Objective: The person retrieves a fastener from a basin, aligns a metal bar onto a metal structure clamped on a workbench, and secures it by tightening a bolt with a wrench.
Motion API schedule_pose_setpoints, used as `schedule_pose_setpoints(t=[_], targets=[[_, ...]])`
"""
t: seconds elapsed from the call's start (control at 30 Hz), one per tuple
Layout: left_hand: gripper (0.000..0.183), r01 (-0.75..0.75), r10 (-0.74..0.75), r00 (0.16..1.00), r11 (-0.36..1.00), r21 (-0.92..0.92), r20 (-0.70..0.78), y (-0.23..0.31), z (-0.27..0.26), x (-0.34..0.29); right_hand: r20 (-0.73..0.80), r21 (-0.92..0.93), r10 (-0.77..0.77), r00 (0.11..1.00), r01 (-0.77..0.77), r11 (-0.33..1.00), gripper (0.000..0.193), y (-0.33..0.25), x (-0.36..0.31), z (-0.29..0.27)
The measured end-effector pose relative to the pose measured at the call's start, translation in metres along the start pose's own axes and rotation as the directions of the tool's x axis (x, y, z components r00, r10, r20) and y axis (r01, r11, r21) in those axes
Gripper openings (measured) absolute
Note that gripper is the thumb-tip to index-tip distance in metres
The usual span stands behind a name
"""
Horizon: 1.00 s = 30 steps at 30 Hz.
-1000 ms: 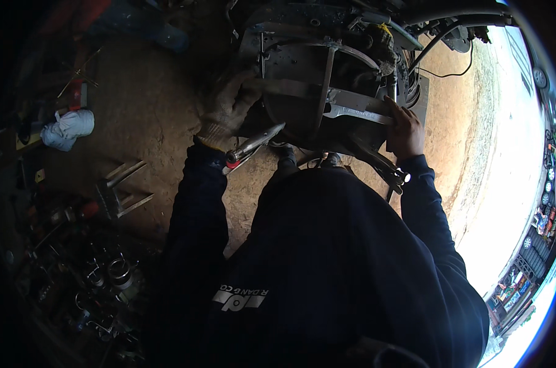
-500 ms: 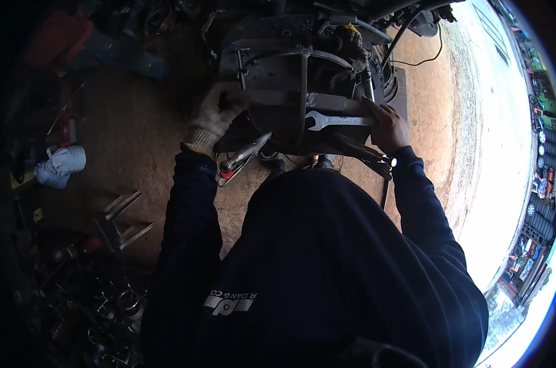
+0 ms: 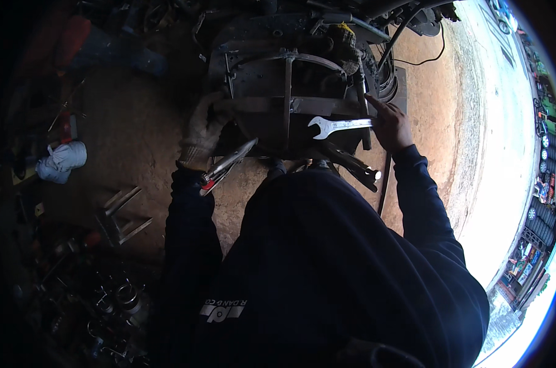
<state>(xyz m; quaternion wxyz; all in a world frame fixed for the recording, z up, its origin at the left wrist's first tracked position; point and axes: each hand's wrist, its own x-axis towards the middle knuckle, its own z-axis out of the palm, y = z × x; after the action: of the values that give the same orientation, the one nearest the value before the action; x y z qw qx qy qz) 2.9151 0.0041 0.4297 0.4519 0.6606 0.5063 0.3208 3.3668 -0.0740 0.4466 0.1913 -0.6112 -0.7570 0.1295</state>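
Head view: bare right hand point(image 3: 393, 126) is closed round the handle end of an open-end wrench point(image 3: 345, 124); its head sticks out left of the grip, just below the flat crossbar point(image 3: 327, 106), not on any nut I can see. Right fingers sit by the bar's right end too, contact unclear

Gloved left hand point(image 3: 201, 132) is across from that grip, at the bar's left end; fingers in shadow, can't tell if clamped on or only resting

Step in hand, my read: steadying the bar at both ends, wrench carried along. Next move would call for a sure left hold and the wrench head clear of the upright bar point(image 3: 288, 92), which stands just left of it

Outward: red-ended metal tool point(image 3: 232, 157) just below-right of the left hand, metal tube point(image 3: 355, 165) below-left of the right. Well above the right grip, likely a knitted glove point(image 3: 348, 48)

Containers: none confirmed. Well below-left of the left hand, a round metal part point(image 3: 127, 300) could be cup or ring, inside too dark to read
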Motion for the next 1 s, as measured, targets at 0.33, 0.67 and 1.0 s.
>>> schedule_pose_setpoints(t=[0.33,0.67,1.0], targets=[[0.054,0.079,-0.050,0.985,0.982,0.173,-0.166,0.018,0.005,0.003,-0.116,0.132,0.079,0.990,-0.064,0.989,0.047,0.035,0.090,-0.075],[0.069,0.037,0.006,0.984,0.971,0.237,-0.177,-0.018,0.008,-0.007,0.175,-0.049,-0.251,0.952,0.263,0.964,0.043,0.024,0.190,-0.067],[0.067,0.053,-0.025,0.995,0.950,0.307,-0.096,-0.009,0.011,-0.008,0.187,0.268,-0.553,0.812,0.500,0.824,0.040,0.006,0.221,-0.029]])
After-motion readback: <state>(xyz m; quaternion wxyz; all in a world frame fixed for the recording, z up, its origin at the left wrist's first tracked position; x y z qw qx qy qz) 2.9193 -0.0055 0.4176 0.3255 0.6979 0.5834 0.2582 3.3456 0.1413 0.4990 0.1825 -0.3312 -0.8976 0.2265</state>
